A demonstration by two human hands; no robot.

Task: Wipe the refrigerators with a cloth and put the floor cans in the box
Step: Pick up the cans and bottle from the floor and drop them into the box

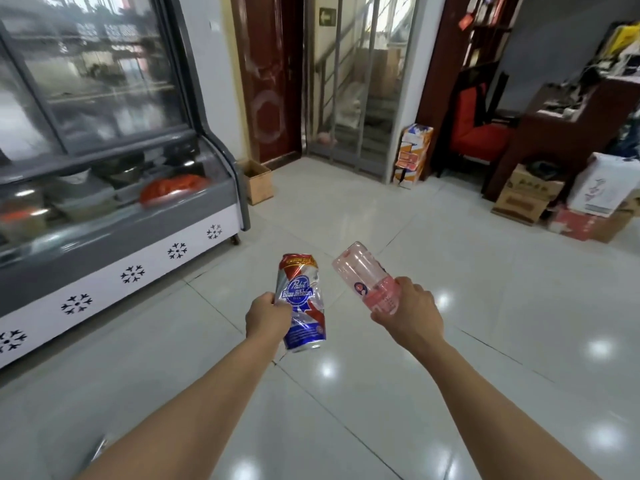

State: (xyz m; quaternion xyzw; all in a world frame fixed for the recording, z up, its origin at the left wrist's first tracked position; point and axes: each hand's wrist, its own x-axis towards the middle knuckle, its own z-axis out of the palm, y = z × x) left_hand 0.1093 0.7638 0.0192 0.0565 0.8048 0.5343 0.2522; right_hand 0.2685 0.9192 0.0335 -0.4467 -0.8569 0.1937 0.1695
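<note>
My left hand (266, 315) grips a dented silver, blue and red beer can (301, 299), held upright in front of me. My right hand (410, 308) holds a clear pink plastic bottle (367, 277) by its labelled end, tilted up and to the left. Both are carried above the tiled floor. A small open brown cardboard box (258, 181) stands on the floor ahead, beside the right end of the glass-fronted display refrigerator (114, 188) on my left. No cloth is in view.
White glossy floor tiles (398, 358) stretch ahead. A dark red door (270, 81) and a metal gate are at the back. Stacked cartons (414, 154), a red chair (478, 133) and more boxes (530, 192) line the right side. Something metallic lies at the bottom left (100, 448).
</note>
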